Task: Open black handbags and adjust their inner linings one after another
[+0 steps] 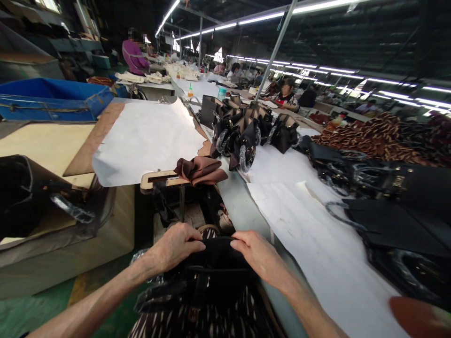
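Note:
A black bag with plastic-wrapped handles rests on the person's patterned lap, its opening facing up. My left hand pinches the left part of its far rim between thumb and fingers. On the right part of the same rim, my right hand is closed in a similar pinch. Just beyond the bag, a brown cloth lies over the end of a narrow wooden board.
Several black bags stand on the paper-covered table, and more lie along its right side. At left are a dark bag and a blue bin. People sit farther back.

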